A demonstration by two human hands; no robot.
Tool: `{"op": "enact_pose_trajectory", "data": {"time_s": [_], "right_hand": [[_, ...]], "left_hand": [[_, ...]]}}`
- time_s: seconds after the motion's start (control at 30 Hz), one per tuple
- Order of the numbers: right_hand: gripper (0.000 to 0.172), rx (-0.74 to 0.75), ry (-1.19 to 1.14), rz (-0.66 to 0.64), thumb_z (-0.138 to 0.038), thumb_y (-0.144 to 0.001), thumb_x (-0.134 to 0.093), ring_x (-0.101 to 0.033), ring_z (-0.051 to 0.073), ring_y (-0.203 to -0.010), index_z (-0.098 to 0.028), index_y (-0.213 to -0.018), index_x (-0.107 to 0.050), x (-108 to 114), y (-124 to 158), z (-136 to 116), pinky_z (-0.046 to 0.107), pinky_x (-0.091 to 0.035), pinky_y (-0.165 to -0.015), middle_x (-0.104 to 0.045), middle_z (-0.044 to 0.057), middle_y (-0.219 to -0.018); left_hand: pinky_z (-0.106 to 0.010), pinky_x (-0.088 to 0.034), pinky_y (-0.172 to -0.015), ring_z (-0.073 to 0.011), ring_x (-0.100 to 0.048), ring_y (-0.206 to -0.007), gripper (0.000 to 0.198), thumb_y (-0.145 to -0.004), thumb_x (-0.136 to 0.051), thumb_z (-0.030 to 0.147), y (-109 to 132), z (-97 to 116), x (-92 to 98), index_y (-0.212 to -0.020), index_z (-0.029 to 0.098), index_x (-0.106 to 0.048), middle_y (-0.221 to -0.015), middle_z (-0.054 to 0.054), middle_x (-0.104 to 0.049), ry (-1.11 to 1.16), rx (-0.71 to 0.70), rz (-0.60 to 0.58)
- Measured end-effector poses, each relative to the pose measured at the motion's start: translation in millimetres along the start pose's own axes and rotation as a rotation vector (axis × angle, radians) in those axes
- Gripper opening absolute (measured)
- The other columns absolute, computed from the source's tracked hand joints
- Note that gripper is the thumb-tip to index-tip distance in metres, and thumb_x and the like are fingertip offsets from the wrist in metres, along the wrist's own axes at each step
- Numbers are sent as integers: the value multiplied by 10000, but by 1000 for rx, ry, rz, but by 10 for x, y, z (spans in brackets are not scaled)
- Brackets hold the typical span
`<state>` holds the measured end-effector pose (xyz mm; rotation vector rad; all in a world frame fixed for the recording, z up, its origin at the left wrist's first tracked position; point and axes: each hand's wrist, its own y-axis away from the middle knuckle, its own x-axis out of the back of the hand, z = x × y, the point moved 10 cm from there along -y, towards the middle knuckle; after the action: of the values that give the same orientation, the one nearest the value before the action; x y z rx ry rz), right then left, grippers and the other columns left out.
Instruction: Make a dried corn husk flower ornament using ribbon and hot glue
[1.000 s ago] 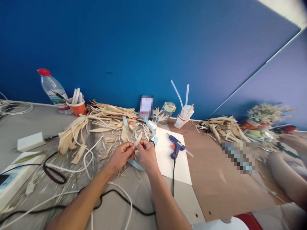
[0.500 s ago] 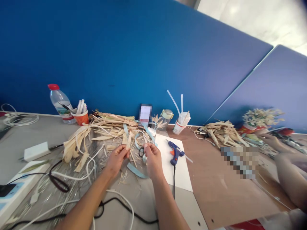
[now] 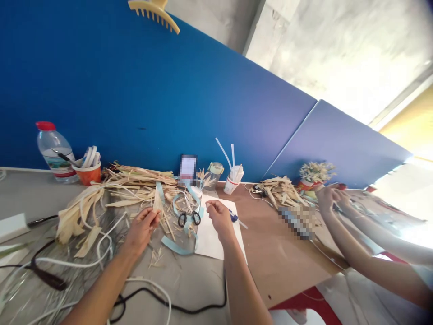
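My left hand (image 3: pixel 146 225) pinches a pale strip of dried husk (image 3: pixel 157 198) that stands up from its fingertips. My right hand (image 3: pixel 218 214) is raised over the white paper (image 3: pixel 209 241), its fingers closed together; what they hold, if anything, is too small to make out. Between the hands, black-handled scissors (image 3: pixel 189 219) lie among light blue ribbon (image 3: pixel 177 246) and husk scraps. The blue glue gun (image 3: pixel 233 215) is mostly hidden behind my right hand and forearm.
Dried husks (image 3: pixel 81 212) and cables (image 3: pixel 149 291) cover the left side. A bottle (image 3: pixel 57 155), an orange cup (image 3: pixel 88 174), a phone (image 3: pixel 188 169), a jar (image 3: pixel 215 174) and a white cup (image 3: pixel 232 184) line the blue partition. Another person's hands (image 3: pixel 329 198) work at the right.
The view has swung to the right. My right hand has moved away from the scissors toward the glue gun, and my hands are farther apart. The other person's arms show more fully.
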<state>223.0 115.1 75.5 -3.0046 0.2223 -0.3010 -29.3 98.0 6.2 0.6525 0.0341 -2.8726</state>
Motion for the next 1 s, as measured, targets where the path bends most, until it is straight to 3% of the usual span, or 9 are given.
{"op": "enact_pose_trajectory", "data": {"time_s": [0.13,0.27,0.4,0.57,0.67,0.77,0.9,1.0], "right_hand": [[210,37,143,25,-341,-739,-510,-476,127,-573,-159,-737,-615,181,-55,32,241,-383,-555,-573,-4,-642],[249,97,349,163,-361,-765,-485,-551,159,-635,-163,-767,-635,593,73,46,253,-407,-588,-642,24,-695],[358,-76,672,227,-434,-816,-433,-576,187,-604,-181,-644,-618,964,228,371,272,-399,-570,-634,42,-601],[451,-381,920,156,-549,-840,-411,-655,275,-865,-167,-849,-650,957,186,828,337,-463,-721,-705,139,-873],[438,-441,913,176,-524,-804,-506,-632,334,-989,-133,-947,-641,875,72,892,405,-457,-808,-682,211,-1009],[331,-451,830,226,-398,-733,-616,-622,352,-1017,-128,-923,-644,885,-5,913,429,-448,-838,-676,227,-1020],[177,-414,567,323,-321,-681,-617,-645,339,-917,-156,-745,-630,1021,3,948,394,-481,-727,-699,174,-826],[143,-269,213,380,-325,-667,-597,-649,252,-684,-185,-657,-570,1075,16,884,319,-480,-586,-637,71,-604]], "left_hand": [[-200,-250,-429,-62,-320,-443,298,-613,-751,412,-15,-22,14,-642,169,-582,-518,58,-495,4,10,-14],[-199,-251,-422,-74,-356,-471,282,-614,-751,419,-34,-54,60,-666,180,-609,-562,45,-522,1,19,6],[-207,-275,-431,-85,-375,-483,263,-628,-739,418,-49,-95,76,-684,189,-621,-572,37,-524,-19,26,11],[-206,-247,-412,-88,-383,-476,277,-641,-716,441,-46,-125,66,-683,189,-610,-570,31,-523,-63,44,6],[-201,-255,-413,-85,-378,-473,285,-635,-719,444,-39,-118,43,-677,186,-604,-569,33,-519,-66,41,-9],[-202,-294,-432,-91,-393,-489,276,-641,-717,437,-38,-110,34,-682,185,-610,-576,30,-522,-79,30,-14],[-204,-325,-452,-98,-412,-507,266,-644,-709,435,-36,-96,33,-682,189,-616,-582,25,-529,-91,13,-11],[-204,-302,-427,-98,-406,-493,282,-643,-695,456,-23,-72,11,-668,187,-613,-572,22,-521,-133,3,-14]]}}
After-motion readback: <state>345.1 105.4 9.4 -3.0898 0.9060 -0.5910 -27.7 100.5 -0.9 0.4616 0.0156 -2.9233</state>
